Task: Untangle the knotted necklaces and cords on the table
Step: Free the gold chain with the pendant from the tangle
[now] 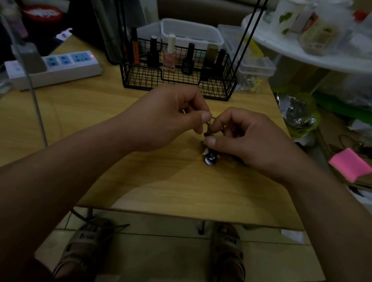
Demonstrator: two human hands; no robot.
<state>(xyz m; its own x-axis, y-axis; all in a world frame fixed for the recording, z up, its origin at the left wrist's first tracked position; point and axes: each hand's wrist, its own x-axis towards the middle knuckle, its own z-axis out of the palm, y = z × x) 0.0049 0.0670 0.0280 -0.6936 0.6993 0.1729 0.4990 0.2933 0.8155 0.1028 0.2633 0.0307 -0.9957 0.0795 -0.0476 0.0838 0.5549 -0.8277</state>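
Observation:
A small dark knot of cord (209, 129) hangs between my two hands above the middle of the wooden table (132, 181). My left hand (164, 118) pinches its upper part between thumb and forefinger. My right hand (246, 137) pinches it lower down, thumb toward me. A dark oval pendant (210, 159) with a pale bit beside it hangs below my right thumb, close to the tabletop. The rest of the cord is hidden behind my fingers.
A black wire basket (176, 81) of nail polish bottles stands just behind my hands. A white power strip (58, 66) lies at the back left, with a cable (37, 109) running across the left side. Plastic boxes (190, 32) sit behind the basket; clutter and a pink pad (350, 164) lie off the right edge.

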